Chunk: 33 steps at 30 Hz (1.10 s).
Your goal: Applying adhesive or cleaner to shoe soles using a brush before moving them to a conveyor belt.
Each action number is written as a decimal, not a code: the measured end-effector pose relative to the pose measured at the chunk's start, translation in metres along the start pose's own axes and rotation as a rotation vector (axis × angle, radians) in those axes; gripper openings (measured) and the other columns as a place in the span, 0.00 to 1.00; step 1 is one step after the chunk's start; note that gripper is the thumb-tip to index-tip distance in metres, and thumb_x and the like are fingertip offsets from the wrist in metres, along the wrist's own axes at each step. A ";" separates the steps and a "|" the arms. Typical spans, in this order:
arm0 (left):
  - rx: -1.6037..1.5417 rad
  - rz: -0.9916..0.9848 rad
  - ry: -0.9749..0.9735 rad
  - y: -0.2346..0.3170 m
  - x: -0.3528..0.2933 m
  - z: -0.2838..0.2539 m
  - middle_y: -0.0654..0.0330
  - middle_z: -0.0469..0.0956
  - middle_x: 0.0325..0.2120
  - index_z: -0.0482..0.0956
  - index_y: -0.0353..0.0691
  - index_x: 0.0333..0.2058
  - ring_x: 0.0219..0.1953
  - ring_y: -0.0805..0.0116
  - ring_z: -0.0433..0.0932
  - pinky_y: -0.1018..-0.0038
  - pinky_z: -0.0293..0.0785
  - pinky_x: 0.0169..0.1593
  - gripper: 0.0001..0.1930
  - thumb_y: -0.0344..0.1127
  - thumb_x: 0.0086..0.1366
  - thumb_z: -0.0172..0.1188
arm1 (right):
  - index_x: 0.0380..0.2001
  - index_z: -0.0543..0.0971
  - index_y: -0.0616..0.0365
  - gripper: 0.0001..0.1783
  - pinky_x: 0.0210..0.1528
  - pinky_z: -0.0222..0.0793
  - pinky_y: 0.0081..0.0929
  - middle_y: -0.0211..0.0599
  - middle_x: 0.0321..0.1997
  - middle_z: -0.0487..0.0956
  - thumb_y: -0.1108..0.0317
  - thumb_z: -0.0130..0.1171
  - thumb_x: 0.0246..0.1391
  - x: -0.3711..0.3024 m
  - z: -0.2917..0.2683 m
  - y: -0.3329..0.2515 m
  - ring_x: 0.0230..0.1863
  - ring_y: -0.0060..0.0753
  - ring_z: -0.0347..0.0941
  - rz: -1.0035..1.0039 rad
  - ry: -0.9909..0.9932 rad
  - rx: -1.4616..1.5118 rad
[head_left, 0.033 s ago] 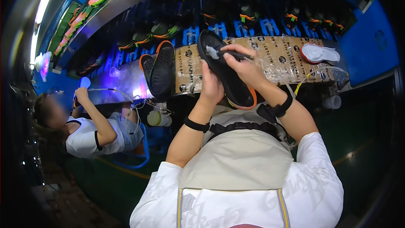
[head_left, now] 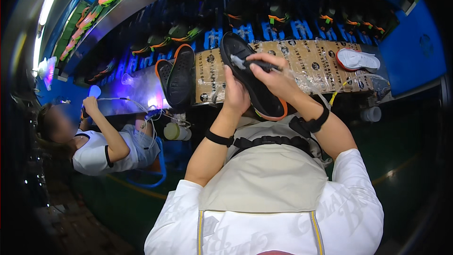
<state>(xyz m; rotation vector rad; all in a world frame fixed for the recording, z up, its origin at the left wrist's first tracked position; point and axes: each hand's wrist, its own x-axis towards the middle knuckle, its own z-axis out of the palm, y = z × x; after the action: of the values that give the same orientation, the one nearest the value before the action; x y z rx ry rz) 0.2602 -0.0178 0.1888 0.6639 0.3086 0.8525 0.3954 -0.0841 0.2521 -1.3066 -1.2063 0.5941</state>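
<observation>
My left hand (head_left: pixel 236 95) grips a black shoe sole (head_left: pixel 262 95) from its near left side, with the thumb along the edge. The sole slants from far left to near right, and its near end has an orange rim. In my right hand (head_left: pixel 275 74) is a brush (head_left: pixel 239 62) with a dark handle, fingers closed around it. Its whitish head touches the inner face of the sole near the far end. A clear tube (head_left: pixel 302 82) trails from behind the right hand. Two more black soles with orange rims, one larger (head_left: pixel 181 78), rest on the bench to the left.
Brown printed cardboard (head_left: pixel 306 73) covers the bench. A white sole with a red rim (head_left: pixel 357 60) lies at the right. Shoes (head_left: pixel 278 17) line the rack behind on blue holders. Jars (head_left: pixel 177 132) hang by the front edge. A seated co-worker (head_left: pixel 108 148) is at left.
The brush and my right fingers have shifted very slightly on the sole. The tube behind the right hand shows more clearly. My left hand keeps its hold.
</observation>
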 end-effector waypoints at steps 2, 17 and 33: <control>-0.001 0.006 -0.011 -0.001 0.009 -0.014 0.53 0.75 0.64 0.68 0.40 0.68 0.63 0.57 0.75 0.58 0.67 0.71 0.40 0.68 0.80 0.28 | 0.46 0.85 0.62 0.15 0.49 0.76 0.32 0.44 0.42 0.87 0.66 0.66 0.59 -0.013 -0.011 -0.008 0.43 0.35 0.84 -0.069 -0.148 -0.150; 0.032 -0.057 -0.027 -0.016 -0.012 0.003 0.54 0.71 0.68 0.66 0.41 0.71 0.70 0.56 0.68 0.58 0.62 0.75 0.43 0.72 0.77 0.30 | 0.48 0.87 0.60 0.14 0.49 0.76 0.24 0.37 0.46 0.88 0.69 0.69 0.61 0.003 -0.018 -0.008 0.47 0.24 0.81 -0.196 -0.001 -0.004; -0.094 -0.044 -0.023 0.012 0.005 -0.008 0.58 0.79 0.60 0.73 0.45 0.66 0.62 0.59 0.77 0.60 0.73 0.68 0.37 0.69 0.77 0.38 | 0.49 0.87 0.61 0.16 0.52 0.77 0.28 0.40 0.47 0.88 0.71 0.69 0.57 -0.005 -0.040 -0.022 0.46 0.34 0.83 -0.082 -0.119 0.017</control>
<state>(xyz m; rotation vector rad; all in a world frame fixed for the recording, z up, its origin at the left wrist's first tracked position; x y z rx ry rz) 0.2523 -0.0052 0.1905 0.5770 0.2599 0.8117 0.4234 -0.1098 0.2771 -1.2150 -1.3429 0.6281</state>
